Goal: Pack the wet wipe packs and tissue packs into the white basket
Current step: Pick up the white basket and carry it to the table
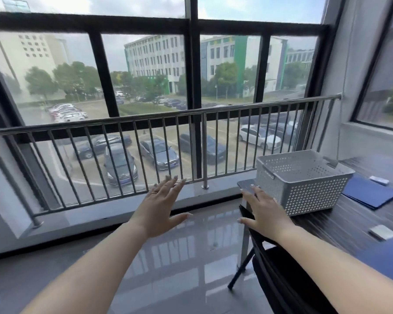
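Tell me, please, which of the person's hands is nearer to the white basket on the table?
The right hand: it hovers open just beside the white basket, at its near left corner. The left hand is spread open well to the basket's left, above the floor by the railing.

Blue folders (370,193) on dark table (340,223) — steel railing (145,123) w/ window (145,64) behind — black chair (281,279) nr table.

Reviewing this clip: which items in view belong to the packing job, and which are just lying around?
Job:
- white perforated plastic basket, on the dark wood-grain table
- two small pale flat packs, type unreadable
- left hand and right hand, both open and empty

Lying about:
- dark blue folders
- black chair
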Demonstrator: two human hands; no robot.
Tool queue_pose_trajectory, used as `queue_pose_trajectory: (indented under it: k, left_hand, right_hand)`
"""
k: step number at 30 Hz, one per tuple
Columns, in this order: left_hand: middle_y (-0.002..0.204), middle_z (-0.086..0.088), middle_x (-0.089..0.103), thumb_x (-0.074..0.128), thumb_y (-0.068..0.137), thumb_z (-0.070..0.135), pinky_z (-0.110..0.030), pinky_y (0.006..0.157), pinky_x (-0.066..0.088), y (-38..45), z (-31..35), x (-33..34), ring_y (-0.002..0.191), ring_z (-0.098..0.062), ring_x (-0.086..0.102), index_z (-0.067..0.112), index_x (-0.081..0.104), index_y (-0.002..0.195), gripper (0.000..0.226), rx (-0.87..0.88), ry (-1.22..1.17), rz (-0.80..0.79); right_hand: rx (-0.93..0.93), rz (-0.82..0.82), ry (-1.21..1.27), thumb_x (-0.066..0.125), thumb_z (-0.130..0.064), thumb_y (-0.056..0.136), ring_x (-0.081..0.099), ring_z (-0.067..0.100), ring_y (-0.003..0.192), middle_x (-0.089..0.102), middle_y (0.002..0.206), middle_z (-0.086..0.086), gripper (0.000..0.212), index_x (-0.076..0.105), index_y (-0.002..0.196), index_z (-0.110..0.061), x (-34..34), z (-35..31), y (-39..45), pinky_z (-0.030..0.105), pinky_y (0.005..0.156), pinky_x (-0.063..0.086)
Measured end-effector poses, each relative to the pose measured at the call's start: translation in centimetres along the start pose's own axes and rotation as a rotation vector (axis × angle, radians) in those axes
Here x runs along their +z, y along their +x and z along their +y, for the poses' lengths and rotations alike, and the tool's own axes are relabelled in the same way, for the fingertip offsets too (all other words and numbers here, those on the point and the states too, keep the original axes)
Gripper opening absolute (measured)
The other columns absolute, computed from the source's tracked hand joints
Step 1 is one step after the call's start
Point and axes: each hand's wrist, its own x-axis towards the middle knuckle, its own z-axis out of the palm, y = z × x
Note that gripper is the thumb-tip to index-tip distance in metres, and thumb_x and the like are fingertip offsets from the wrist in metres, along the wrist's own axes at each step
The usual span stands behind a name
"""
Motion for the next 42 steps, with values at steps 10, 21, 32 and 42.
queue_pose_trajectory:
  k: [10, 21, 32, 42]
  left_hand:
    - [0.161, -0.001, 0.011, 0.04, 0.078, 0.076, -0.036, 0.121, 0.009, 16.6, -1.4, 5.9, 0.148, -0.02, 0.007, 0.025, 0.004, 0.153, 0.097, 0.233, -0.174, -0.069]
    - [0.162, 0.002, 0.002, 0.048, 0.087, 0.06, -0.038, 0.12, 0.01, 36.7, 5.3, 13.4, 0.149, -0.021, 0.003, 0.027, -0.008, 0.152, 0.092, 0.397, -0.211, -0.132]
    - [0.162, -0.002, 0.005, 0.049, 0.087, 0.059, -0.039, 0.117, 0.014, 49.0, 10.2, 20.2, 0.148, -0.021, 0.007, 0.019, -0.006, 0.153, 0.095, 0.468, -0.261, -0.29]
    - [0.16, -0.007, 0.017, 0.065, 0.084, 0.042, -0.042, 0.108, 0.039, 59.8, 13.5, 25.9, 0.137, -0.028, 0.038, 0.022, -0.004, 0.153, 0.1, 0.572, -0.335, -0.487]
  right_hand:
    - [0.396, 0.002, 0.09, 0.053, -0.06, 0.083, 0.014, 0.027, 0.146, 0.012, 0.159, 0.009, 0.085, 0.016, 0.15, -0.023, 1.7, 6.3, 7.1, 0.044, 0.116, 0.021]
    - [0.853, 0.116, 0.372, 0.058, -0.055, 0.082, 0.01, 0.034, 0.146, 0.004, 0.159, 0.015, 0.091, 0.01, 0.151, -0.022, 5.1, 21.1, 14.9, 0.052, 0.116, 0.022]
    - [1.136, 0.275, 0.759, 0.071, -0.029, 0.078, 0.042, 0.028, 0.128, 0.038, 0.145, 0.009, 0.086, 0.016, 0.144, -0.019, 7.3, 25.7, 19.6, 0.037, 0.102, 0.038]
    - [1.293, 0.388, 0.97, 0.06, -0.006, 0.085, 0.054, 0.017, 0.105, 0.059, 0.123, 0.001, 0.044, 0.045, 0.124, -0.021, 7.8, 25.9, 22.4, 0.029, 0.089, 0.045]
